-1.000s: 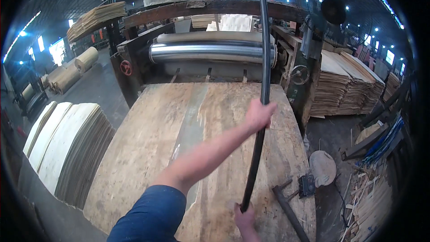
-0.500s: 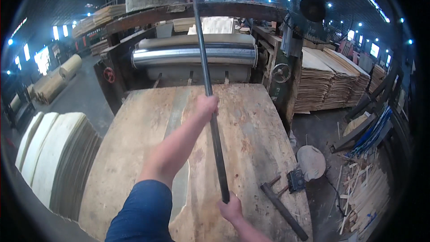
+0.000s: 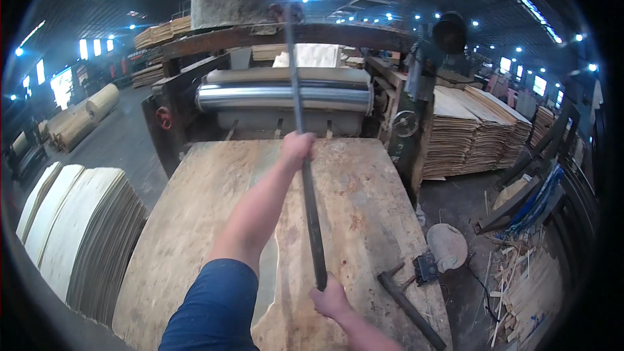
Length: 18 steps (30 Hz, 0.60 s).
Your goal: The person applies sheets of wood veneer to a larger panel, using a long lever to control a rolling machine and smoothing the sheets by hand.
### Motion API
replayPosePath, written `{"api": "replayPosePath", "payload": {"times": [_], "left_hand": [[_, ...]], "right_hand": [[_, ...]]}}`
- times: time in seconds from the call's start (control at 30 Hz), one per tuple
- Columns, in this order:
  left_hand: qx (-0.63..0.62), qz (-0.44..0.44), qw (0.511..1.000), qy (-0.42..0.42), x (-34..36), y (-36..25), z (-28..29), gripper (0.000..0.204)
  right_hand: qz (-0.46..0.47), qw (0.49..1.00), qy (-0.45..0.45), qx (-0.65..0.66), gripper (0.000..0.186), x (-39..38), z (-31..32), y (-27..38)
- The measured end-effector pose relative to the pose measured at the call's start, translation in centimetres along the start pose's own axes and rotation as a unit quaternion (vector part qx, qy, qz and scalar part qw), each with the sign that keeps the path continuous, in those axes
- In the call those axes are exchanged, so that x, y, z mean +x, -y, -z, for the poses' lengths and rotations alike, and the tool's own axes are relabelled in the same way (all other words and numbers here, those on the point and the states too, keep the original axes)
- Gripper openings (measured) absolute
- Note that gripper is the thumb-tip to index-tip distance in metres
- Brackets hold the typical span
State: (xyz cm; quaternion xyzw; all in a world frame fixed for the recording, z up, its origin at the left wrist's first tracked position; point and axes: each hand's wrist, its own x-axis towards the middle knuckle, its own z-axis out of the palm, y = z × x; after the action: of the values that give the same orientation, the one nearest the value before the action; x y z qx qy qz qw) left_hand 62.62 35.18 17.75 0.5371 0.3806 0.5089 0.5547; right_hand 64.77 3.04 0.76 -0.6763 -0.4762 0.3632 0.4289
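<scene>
My left hand [image 3: 299, 148] is closed around the middle of a long dark metal pole [image 3: 312, 227], with the arm stretched out over the tabletop. Near the pole's lower end my right hand [image 3: 330, 299] is closed on it too. The pole slants up and away, crossing in front of a shiny metal roller [image 3: 286, 99]; its far end is blurred below the machine's crossbeam. Beneath both hands lies a worn wooden tabletop [image 3: 195, 240], with a grey-green strip running along it. To the right of my right hand, a hammer-like tool with a dark bar [image 3: 409, 312] rests on the wood.
Curved pale veneer sheets [image 3: 78, 227] stand at the left. Stacked veneer [image 3: 471, 133] sits beyond the right handwheel [image 3: 405, 123]. A small dark box [image 3: 426, 269] and a round pale seat [image 3: 447, 247] are at the table's right edge, near wood scraps [image 3: 530, 292].
The view has tilted slightly upward. My left hand and the pole have shifted a little toward the roller. Both hands keep their hold.
</scene>
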Motion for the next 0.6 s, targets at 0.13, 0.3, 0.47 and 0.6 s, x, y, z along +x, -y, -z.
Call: {"api": "replayPosePath", "payload": {"times": [0.13, 0.3, 0.47, 0.6], "left_hand": [[0.055, 0.059, 0.996, -0.032, -5.5, 4.0, -3.2, 0.016], [0.023, 0.089, 0.991, 0.095, -13.1, 6.6, -6.0, 0.014], [0.029, -0.02, 0.977, 0.208, -15.6, 7.3, -6.4, 0.03], [0.369, -0.204, 0.849, 0.319, -21.2, 12.5, -0.3, 0.048]], "right_hand": [[-0.038, 0.999, -0.009, 0.033, 0.022, -3.1, 1.0, -8.3], [-0.104, 0.99, -0.097, 0.0, 0.017, -8.3, 1.7, -7.9], [-0.09, 0.984, -0.109, 0.109, 0.008, -3.9, 5.0, -8.8], [-0.086, 0.978, -0.074, 0.176, 0.018, 1.3, 10.6, -5.8]]}}
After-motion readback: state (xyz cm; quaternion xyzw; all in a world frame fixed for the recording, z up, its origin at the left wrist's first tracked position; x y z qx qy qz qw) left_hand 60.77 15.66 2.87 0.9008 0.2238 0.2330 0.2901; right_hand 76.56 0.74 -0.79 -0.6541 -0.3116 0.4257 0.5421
